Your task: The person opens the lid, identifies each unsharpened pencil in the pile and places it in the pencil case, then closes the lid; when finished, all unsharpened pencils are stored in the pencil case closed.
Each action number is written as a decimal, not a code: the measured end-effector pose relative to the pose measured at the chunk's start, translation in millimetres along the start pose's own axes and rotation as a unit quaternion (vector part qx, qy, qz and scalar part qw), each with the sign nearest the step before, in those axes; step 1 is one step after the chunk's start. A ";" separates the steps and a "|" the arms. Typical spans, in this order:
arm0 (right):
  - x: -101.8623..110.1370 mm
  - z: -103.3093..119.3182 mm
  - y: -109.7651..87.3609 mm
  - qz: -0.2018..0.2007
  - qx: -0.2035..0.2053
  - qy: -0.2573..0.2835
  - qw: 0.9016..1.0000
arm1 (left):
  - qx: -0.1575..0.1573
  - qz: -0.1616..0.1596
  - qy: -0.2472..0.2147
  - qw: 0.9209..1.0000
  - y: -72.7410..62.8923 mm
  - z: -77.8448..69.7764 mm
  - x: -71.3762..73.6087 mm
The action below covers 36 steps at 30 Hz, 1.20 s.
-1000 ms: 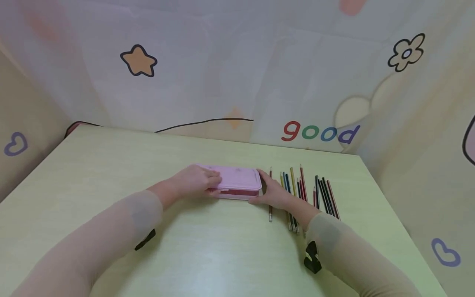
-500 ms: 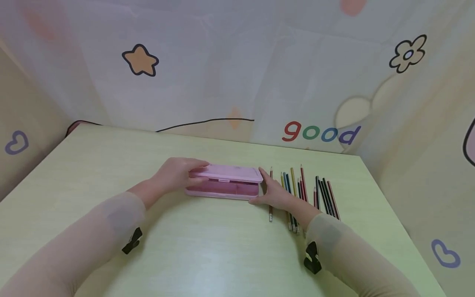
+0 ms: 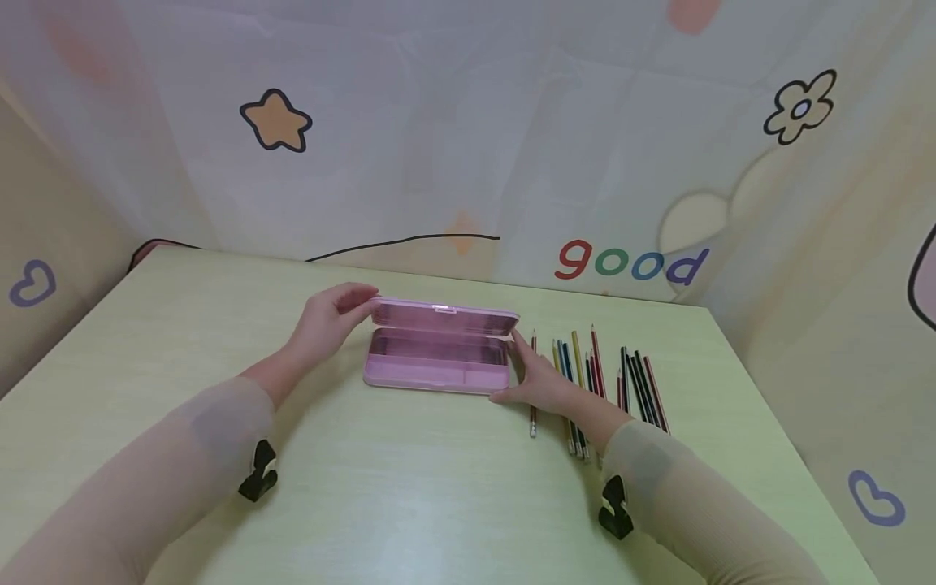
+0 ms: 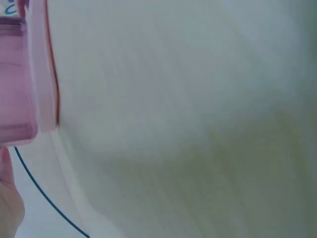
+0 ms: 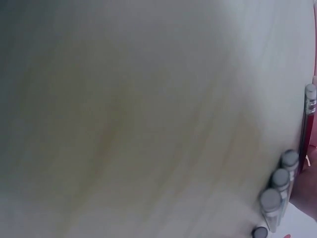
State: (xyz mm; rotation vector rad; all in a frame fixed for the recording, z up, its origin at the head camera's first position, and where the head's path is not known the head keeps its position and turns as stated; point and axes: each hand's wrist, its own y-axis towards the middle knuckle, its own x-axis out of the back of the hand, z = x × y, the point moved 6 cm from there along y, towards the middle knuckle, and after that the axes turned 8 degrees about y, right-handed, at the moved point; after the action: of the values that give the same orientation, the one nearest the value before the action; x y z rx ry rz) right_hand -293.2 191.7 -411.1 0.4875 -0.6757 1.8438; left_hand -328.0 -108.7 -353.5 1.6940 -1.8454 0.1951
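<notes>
A pink pencil case (image 3: 439, 375) rests on the table with its hinged lid (image 3: 446, 317) raised and leaning back. Its inside shows dividers and no pencils. At the lid's left corner, the thumb and fingers of my left hand (image 3: 320, 325) pinch the edge. My right hand (image 3: 543, 380) spans the right end of the case, thumb at the front corner and fingers behind, holding it on the table. The left wrist view catches the pink case (image 4: 15, 84) at its left border, with part of the left hand (image 4: 7, 203) below it.
Several pencils (image 3: 578, 357) lie side by side right of the case, partly under my right forearm. More dark pencils (image 3: 643, 390) lie farther right. In the right wrist view, eraser ends of pencils (image 5: 280, 178) show near the hand. A printed curtain (image 3: 409, 162) hangs behind the table (image 3: 409, 487).
The lid has swung up and back from nearly closed, uncovering the inside. My left hand has moved left and away from me with the lid's corner. My right hand has stayed in place.
</notes>
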 end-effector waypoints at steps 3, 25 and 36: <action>0.3 -0.2 0.6 -0.001 0.005 0.002 1.000 | 0.029 -0.047 -0.032 0.998 8.4 0.6 -1.2; 0.2 -2.0 1.2 0.004 0.012 0.010 1.000 | 0.084 0.179 0.286 0.937 11.2 21.6 -41.8; 0.0 -1.8 1.6 0.006 0.013 0.005 1.000 | 0.093 0.237 0.361 0.897 4.0 25.3 -43.4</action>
State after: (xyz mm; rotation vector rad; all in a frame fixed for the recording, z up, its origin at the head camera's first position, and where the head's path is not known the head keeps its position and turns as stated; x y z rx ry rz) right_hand -294.7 192.4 -412.8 0.4919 -0.6499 1.8672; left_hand -340.9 -83.7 -395.4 1.0158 -1.6303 1.0774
